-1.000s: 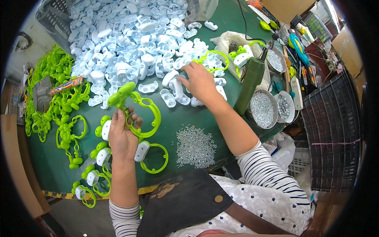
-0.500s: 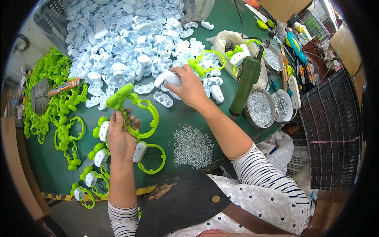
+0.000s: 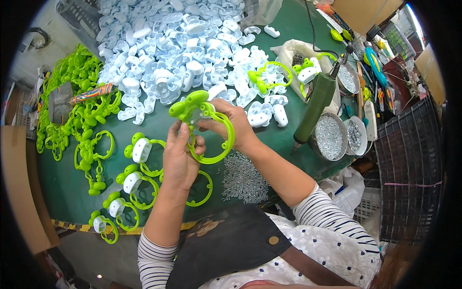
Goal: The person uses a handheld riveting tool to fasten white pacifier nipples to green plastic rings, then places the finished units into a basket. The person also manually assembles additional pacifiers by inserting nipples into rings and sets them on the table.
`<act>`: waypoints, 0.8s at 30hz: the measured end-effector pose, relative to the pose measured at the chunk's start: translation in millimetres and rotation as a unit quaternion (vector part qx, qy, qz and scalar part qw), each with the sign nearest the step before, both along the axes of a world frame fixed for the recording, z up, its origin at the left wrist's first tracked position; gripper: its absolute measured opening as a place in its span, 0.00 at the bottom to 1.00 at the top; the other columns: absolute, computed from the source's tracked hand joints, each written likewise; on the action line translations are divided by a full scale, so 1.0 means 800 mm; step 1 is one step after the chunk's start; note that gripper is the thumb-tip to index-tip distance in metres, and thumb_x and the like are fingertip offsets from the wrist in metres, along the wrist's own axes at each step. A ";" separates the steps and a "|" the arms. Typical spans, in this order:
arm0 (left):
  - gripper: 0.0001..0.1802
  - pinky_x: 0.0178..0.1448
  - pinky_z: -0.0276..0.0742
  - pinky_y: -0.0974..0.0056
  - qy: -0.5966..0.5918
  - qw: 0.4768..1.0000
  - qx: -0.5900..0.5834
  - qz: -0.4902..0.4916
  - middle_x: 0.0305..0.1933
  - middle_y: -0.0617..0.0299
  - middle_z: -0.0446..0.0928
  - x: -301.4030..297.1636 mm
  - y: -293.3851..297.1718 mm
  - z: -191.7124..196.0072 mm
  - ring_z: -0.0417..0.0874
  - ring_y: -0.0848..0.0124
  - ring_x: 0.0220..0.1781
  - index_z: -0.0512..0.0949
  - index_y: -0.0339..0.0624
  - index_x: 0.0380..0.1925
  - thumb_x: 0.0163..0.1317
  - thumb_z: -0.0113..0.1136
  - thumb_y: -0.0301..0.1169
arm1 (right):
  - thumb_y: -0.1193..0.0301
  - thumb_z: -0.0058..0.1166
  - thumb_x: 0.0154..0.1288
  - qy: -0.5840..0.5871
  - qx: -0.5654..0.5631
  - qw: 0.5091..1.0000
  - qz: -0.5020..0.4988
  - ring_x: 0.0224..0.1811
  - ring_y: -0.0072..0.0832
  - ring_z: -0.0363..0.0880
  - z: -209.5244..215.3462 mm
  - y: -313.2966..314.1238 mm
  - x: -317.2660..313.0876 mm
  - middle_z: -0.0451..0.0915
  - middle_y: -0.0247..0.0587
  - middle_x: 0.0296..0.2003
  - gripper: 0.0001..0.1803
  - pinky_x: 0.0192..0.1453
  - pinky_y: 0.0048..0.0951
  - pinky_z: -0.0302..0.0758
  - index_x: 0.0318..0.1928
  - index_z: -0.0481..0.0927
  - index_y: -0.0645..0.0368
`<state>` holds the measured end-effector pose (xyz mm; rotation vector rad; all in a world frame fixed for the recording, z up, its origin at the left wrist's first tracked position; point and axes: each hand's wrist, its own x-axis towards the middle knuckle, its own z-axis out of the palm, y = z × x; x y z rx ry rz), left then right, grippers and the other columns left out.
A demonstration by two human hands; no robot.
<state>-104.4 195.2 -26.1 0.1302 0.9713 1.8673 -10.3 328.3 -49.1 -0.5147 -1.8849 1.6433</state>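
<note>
A bright green ring toy (image 3: 211,132) is held up just above the green surface (image 3: 159,125), both hands clamped on it: the left hand (image 3: 179,159) grips its lower rim, the right hand (image 3: 231,123) pinches its top. Behind lies a heap of white plastic shells (image 3: 178,43); small screws (image 3: 245,171) lie scattered near the right forearm.

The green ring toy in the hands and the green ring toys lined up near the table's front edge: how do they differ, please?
The held green ring toy is lifted between the left hand and right hand; the lined-up ring toys lie flat on the green table. Each lined-up toy shows a white insert; the held toy's is mostly hidden. Both share bright green rings.
</note>
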 end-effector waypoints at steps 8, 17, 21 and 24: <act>0.19 0.30 0.70 0.74 0.098 0.995 -0.004 0.026 0.44 0.63 0.75 -0.008 -0.002 -0.003 0.75 0.77 0.31 0.69 0.36 0.59 0.73 0.53 0.34 | 0.73 0.54 0.70 0.117 -0.362 0.914 0.143 0.53 0.36 0.82 0.021 0.012 0.022 0.78 0.50 0.55 0.24 0.57 0.35 0.82 0.63 0.69 0.71; 0.21 0.27 0.68 0.74 0.223 0.971 -0.075 -0.035 0.35 0.63 0.77 -0.028 -0.011 0.014 0.75 0.79 0.28 0.70 0.35 0.60 0.71 0.55 0.33 | 0.64 0.65 0.61 -0.038 0.199 0.977 -0.066 0.31 0.29 0.83 0.017 0.037 0.020 0.85 0.39 0.31 0.12 0.35 0.32 0.77 0.40 0.85 0.59; 0.22 0.30 0.71 0.72 0.203 0.973 -0.087 0.072 0.37 0.64 0.76 -0.045 -0.013 0.004 0.76 0.78 0.29 0.67 0.37 0.62 0.72 0.54 0.31 | 0.63 0.68 0.53 -0.126 0.471 0.870 -0.072 0.40 0.37 0.79 -0.012 0.040 0.013 0.80 0.37 0.30 0.12 0.41 0.34 0.77 0.33 0.82 0.56; 0.23 0.34 0.74 0.70 0.197 0.972 -0.098 0.078 0.45 0.61 0.75 -0.045 -0.011 -0.003 0.77 0.76 0.32 0.65 0.36 0.64 0.72 0.53 0.30 | 0.63 0.69 0.50 -0.186 0.575 0.796 -0.040 0.42 0.35 0.76 -0.047 0.038 0.003 0.78 0.36 0.31 0.14 0.45 0.36 0.76 0.32 0.80 0.56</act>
